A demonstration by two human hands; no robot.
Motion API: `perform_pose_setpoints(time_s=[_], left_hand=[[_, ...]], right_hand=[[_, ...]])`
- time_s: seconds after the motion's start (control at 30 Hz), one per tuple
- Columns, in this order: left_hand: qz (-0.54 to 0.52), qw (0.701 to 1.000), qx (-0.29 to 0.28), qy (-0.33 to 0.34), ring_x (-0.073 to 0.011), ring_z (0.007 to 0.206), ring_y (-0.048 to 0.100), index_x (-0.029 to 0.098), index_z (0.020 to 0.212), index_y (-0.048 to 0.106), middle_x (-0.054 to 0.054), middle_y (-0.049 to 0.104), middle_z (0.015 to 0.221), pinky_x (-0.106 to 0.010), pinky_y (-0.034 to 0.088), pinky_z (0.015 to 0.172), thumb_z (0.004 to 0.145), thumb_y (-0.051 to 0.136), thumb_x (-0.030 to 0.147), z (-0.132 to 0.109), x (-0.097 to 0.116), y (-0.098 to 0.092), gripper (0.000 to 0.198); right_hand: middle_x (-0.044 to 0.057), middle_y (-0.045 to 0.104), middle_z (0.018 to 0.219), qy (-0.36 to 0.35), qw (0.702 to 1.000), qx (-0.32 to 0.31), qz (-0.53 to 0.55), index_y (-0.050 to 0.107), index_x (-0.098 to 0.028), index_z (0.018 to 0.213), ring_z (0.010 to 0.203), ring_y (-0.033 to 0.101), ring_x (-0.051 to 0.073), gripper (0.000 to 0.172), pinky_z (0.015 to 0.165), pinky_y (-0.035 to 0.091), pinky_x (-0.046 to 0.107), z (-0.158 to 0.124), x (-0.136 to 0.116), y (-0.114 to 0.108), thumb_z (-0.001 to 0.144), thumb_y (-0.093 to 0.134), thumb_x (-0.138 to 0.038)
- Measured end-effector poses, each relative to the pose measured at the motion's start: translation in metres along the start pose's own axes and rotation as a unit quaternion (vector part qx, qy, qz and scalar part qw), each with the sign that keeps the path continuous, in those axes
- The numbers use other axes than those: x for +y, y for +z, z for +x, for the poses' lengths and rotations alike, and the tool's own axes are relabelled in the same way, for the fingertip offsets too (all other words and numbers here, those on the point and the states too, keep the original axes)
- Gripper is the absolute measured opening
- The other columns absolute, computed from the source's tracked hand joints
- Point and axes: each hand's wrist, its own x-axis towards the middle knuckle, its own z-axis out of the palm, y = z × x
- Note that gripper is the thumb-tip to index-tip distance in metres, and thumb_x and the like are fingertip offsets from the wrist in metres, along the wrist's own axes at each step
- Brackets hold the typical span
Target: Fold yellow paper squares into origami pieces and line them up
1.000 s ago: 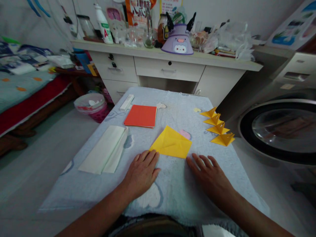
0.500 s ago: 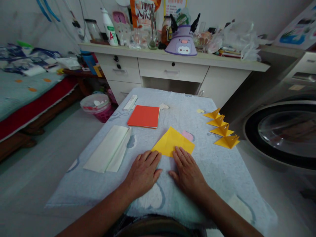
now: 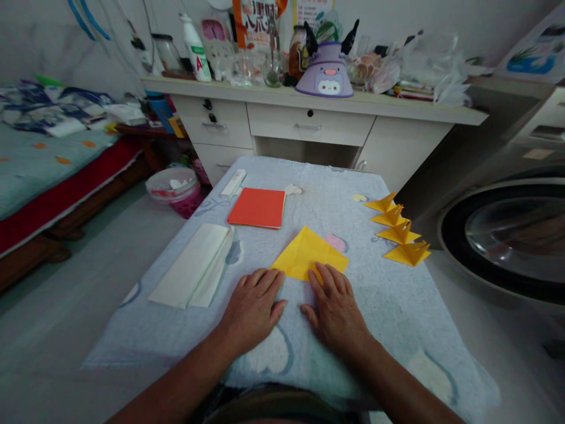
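Note:
A yellow sheet of paper [image 3: 304,250] lies flat on the cloth-covered table, turned so that one corner points away from me. Faint creases cross its surface. My left hand [image 3: 256,309] rests palm down with its fingers stretched out, the tips touching the paper's left corner. On the paper's near right edge lie the fingers of my right hand [image 3: 335,303], slightly bent and a little apart. The near part of the sheet is partly covered by my fingers. Several folded yellow paper cranes [image 3: 399,232] stand in a row along the table's right side.
A stack of red paper [image 3: 257,208] lies beyond the yellow sheet, with folded white tissue [image 3: 194,265] at left and a small white box [image 3: 233,184] behind. A washing machine [image 3: 507,229] stands right, a waste bin [image 3: 176,189] left, and a cluttered cabinet [image 3: 309,123] at the back.
The fingers of my right hand have bent slightly on the paper. My left hand has shifted a little to the left. The yellow sheet stays in place.

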Motion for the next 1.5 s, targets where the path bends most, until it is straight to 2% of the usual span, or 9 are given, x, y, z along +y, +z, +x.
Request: perform_pose_setpoints(time_s=[0.13, 0.5, 0.63, 0.77, 0.97, 1.5], left_hand=[[-0.004, 1.0, -0.002, -0.001, -0.0265, 0.117, 0.046, 0.02, 0.131, 0.05, -0.006, 0.058, 0.131, -0.044, 0.039, 0.093, 0.09, 0.054, 0.03, 0.0, -0.001, 0.0, 0.042], [-0.016, 1.0, -0.012, -0.01, -0.0264, 0.117, 0.045, 0.02, 0.131, 0.049, -0.007, 0.057, 0.131, -0.045, 0.038, 0.095, 0.09, 0.054, 0.029, 0.001, 0.0, -0.001, 0.043], [-0.021, 1.0, -0.019, -0.011, -0.0264, 0.116, 0.046, 0.02, 0.13, 0.05, -0.006, 0.058, 0.13, -0.044, 0.039, 0.094, 0.089, 0.055, 0.029, 0.002, 0.001, -0.003, 0.042], [-0.028, 0.999, -0.021, -0.01, -0.0256, 0.116, 0.046, 0.021, 0.13, 0.05, -0.005, 0.058, 0.129, -0.043, 0.039, 0.094, 0.089, 0.055, 0.029, 0.003, 0.003, -0.004, 0.042], [-0.021, 1.0, -0.007, -0.016, -0.026, 0.116, 0.047, 0.02, 0.13, 0.05, -0.007, 0.057, 0.128, -0.043, 0.039, 0.094, 0.09, 0.053, 0.028, 0.002, 0.002, -0.002, 0.042], [0.001, 0.997, -0.018, -0.079, -0.0273, 0.108, 0.049, 0.023, 0.131, 0.052, -0.009, 0.057, 0.114, -0.043, 0.042, 0.088, 0.089, 0.056, 0.035, -0.001, 0.004, -0.007, 0.044]], right_hand=[[0.015, 0.054, 0.131, 0.016, 1.0, -0.011, -0.002, 0.05, -0.014, 0.137, 0.119, 0.045, 0.032, 0.06, 0.107, 0.033, 0.05, 0.001, -0.003, -0.005, 0.088, 0.057, -0.047], [0.015, 0.055, 0.129, 0.024, 1.0, -0.012, -0.004, 0.053, -0.014, 0.133, 0.117, 0.044, 0.032, 0.054, 0.103, 0.031, 0.051, 0.004, -0.004, -0.004, 0.09, 0.053, -0.047], [0.014, 0.052, 0.136, -0.038, 0.999, -0.005, 0.013, 0.051, -0.015, 0.135, 0.125, 0.04, 0.031, 0.053, 0.109, 0.025, 0.05, 0.007, -0.006, -0.003, 0.092, 0.052, -0.045], [0.012, 0.052, 0.135, -0.1, 0.993, -0.037, 0.047, 0.046, -0.017, 0.14, 0.122, 0.042, 0.029, 0.058, 0.107, 0.03, 0.045, 0.014, -0.01, -0.007, 0.091, 0.052, -0.048], [0.012, 0.054, 0.13, -0.073, 0.994, -0.067, 0.049, 0.048, -0.017, 0.138, 0.113, 0.045, 0.03, 0.061, 0.101, 0.036, 0.046, 0.023, -0.017, -0.009, 0.09, 0.052, -0.053], [0.012, 0.053, 0.131, -0.059, 0.995, -0.057, 0.049, 0.045, -0.021, 0.141, 0.116, 0.045, 0.03, 0.061, 0.102, 0.034, 0.048, 0.02, -0.017, -0.006, 0.089, 0.054, -0.052]])
